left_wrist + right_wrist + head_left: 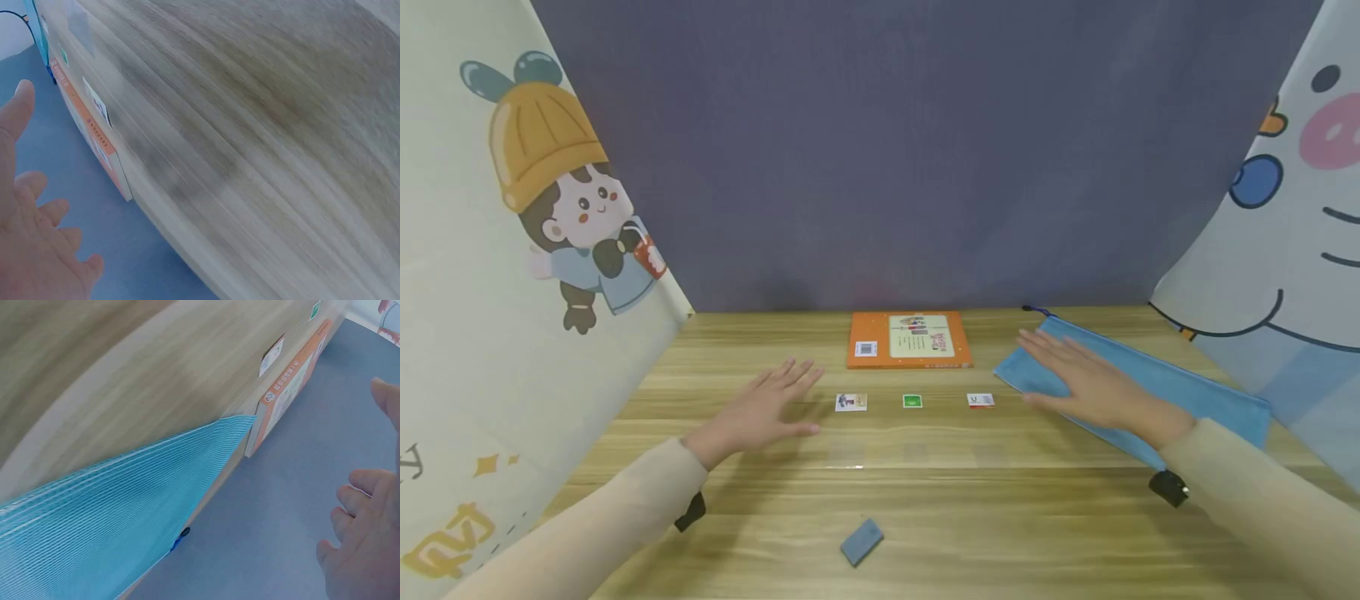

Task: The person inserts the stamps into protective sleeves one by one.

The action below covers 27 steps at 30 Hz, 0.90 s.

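Both hands spread flat, holding nothing: left hand (760,412) hovers over bare wood beside the leftmost of three small cards (851,402), right hand (1086,379) over (maybe touching, can't tell) the near-left end of the blue zip pouch (1150,383) at the table's (925,508) right edge. Pouch looks like soft, light mesh fabric that will flop, so take it by an edge or corner near the zipper. Orange book (910,339) lies flat mid-table at the far edge, grey eraser-like block (861,541) near the front edge.
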Available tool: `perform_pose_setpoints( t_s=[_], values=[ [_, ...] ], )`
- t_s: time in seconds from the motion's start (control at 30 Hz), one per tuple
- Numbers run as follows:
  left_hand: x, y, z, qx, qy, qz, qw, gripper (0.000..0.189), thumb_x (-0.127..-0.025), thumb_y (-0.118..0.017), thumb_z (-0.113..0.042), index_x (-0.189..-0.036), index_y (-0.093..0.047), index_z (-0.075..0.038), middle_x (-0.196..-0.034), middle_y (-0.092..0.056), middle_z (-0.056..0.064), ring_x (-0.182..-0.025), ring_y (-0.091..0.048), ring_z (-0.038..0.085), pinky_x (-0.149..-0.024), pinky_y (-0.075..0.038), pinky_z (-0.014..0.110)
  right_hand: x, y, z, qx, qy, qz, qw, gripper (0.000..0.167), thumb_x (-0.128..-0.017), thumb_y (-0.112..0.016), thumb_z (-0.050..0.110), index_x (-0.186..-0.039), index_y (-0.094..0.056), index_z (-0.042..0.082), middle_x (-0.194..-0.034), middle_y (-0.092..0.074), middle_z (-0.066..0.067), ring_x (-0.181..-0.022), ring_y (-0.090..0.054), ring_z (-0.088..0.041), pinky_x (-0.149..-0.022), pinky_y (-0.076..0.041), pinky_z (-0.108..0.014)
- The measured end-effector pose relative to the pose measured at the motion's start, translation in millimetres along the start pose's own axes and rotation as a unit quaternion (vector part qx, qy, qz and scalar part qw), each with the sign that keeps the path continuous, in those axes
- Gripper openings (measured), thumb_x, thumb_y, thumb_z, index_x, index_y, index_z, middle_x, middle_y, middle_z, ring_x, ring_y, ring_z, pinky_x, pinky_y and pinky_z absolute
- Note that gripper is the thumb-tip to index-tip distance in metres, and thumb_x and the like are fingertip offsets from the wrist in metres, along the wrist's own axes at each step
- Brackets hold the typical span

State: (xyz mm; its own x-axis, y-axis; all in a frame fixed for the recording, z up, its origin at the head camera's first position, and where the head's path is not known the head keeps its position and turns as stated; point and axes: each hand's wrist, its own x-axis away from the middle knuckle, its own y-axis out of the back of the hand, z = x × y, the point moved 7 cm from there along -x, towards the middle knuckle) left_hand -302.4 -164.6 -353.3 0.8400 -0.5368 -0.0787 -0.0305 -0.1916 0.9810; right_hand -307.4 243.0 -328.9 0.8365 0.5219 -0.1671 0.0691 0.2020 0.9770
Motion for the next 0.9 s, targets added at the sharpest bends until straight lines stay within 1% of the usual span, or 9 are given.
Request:
perform_pose_setpoints(
  t_s=[0.07,0.13,0.2,0.33,0.47,0.63,0.77,0.9],
  values=[
    [-1.5,1.5,-0.6,0.015,0.004,-0.004,0.9999,0.087,-0.087,-0.065,-0.050,-0.155,-0.019,-0.021,-0.162,-0.013,0.007,-0.149,-0.010,0.036,-0.119,-0.010,0.057,-3.8,2,3,-0.009,0.002,0.002,1.0000,0.084,-0.094,-0.056,0.053,-0.156,-0.012,0.019,-0.163,-0.014,-0.008,-0.150,-0.011,-0.029,-0.124,-0.006,-0.046],
    [-2.6,3.6,-1.7,0.034,0.008,-0.009,0.9994,0.088,-0.086,-0.068,-0.047,-0.155,-0.021,-0.020,-0.161,-0.015,0.008,-0.148,-0.011,0.037,-0.119,-0.013,0.058,-8.0,4,5,-0.016,0.003,0.002,0.9999,0.084,-0.093,-0.057,0.053,-0.156,-0.015,0.017,-0.162,-0.015,-0.009,-0.149,-0.013,-0.032,-0.122,-0.012,-0.052],
    [-3.9,4.7,-1.6,0.059,0.019,-0.011,0.9980,0.089,-0.084,-0.071,-0.045,-0.155,-0.022,-0.020,-0.161,-0.016,0.007,-0.148,-0.012,0.036,-0.118,-0.014,0.059,-12.6,7,6,-0.026,0.003,0.001,0.9997,0.084,-0.093,-0.057,0.054,-0.156,-0.017,0.015,-0.162,-0.017,-0.011,-0.148,-0.016,-0.036,-0.118,-0.017,-0.058],
    [-3.5,3.6,0.2,0.122,0.050,-0.005,0.9912,0.091,-0.082,-0.075,-0.040,-0.155,-0.023,-0.022,-0.160,-0.021,0.008,-0.147,-0.019,0.037,-0.116,-0.020,0.060,-21.5,9,9,-0.046,-0.002,-0.001,0.9989,0.085,-0.091,-0.056,0.058,-0.155,-0.020,0.015,-0.161,-0.018,-0.013,-0.146,-0.020,-0.041,-0.113,-0.023,-0.064],
    [-1.3,0.5,0.9,0.174,0.072,0.003,0.9822,0.091,-0.082,-0.076,-0.037,-0.155,-0.023,-0.021,-0.158,-0.028,0.012,-0.142,-0.029,0.040,-0.115,-0.025,0.059,-29.1,10,12,-0.073,-0.013,0.007,0.9972,0.088,-0.090,-0.057,0.060,-0.155,-0.019,0.015,-0.161,-0.018,-0.014,-0.145,-0.021,-0.041,-0.111,-0.026,-0.065],
    [-0.8,-2.0,1.2,0.204,0.081,0.004,0.9755,0.090,-0.082,-0.077,-0.033,-0.154,-0.026,-0.015,-0.155,-0.033,0.016,-0.140,-0.034,0.041,-0.114,-0.028,0.059,-38.9,10,19,-0.106,-0.010,0.017,0.9942,0.089,-0.089,-0.059,0.059,-0.155,-0.020,0.015,-0.161,-0.019,-0.015,-0.145,-0.022,-0.042,-0.112,-0.027,-0.064],
    [-2.7,-6.7,3.2,0.247,0.093,0.005,0.9646,0.089,-0.082,-0.078,-0.032,-0.153,-0.028,-0.011,-0.153,-0.037,0.016,-0.137,-0.039,0.039,-0.113,-0.032,0.056,-48.2,6,26,-0.113,-0.007,0.027,0.9932,0.092,-0.087,-0.058,0.063,-0.155,-0.020,0.015,-0.160,-0.021,-0.015,-0.145,-0.023,-0.041,-0.112,-0.027,-0.063],
    [-5.7,-14.4,5.7,0.303,0.111,0.001,0.9465,0.087,-0.082,-0.078,-0.028,-0.151,-0.030,-0.008,-0.151,-0.040,0.015,-0.135,-0.043,0.037,-0.111,-0.037,0.051,-57.1,2,32,-0.118,-0.005,0.035,0.9924,0.095,-0.085,-0.057,0.067,-0.155,-0.019,0.016,-0.160,-0.023,-0.014,-0.144,-0.025,-0.039,-0.112,-0.029,-0.061]
  ],
)
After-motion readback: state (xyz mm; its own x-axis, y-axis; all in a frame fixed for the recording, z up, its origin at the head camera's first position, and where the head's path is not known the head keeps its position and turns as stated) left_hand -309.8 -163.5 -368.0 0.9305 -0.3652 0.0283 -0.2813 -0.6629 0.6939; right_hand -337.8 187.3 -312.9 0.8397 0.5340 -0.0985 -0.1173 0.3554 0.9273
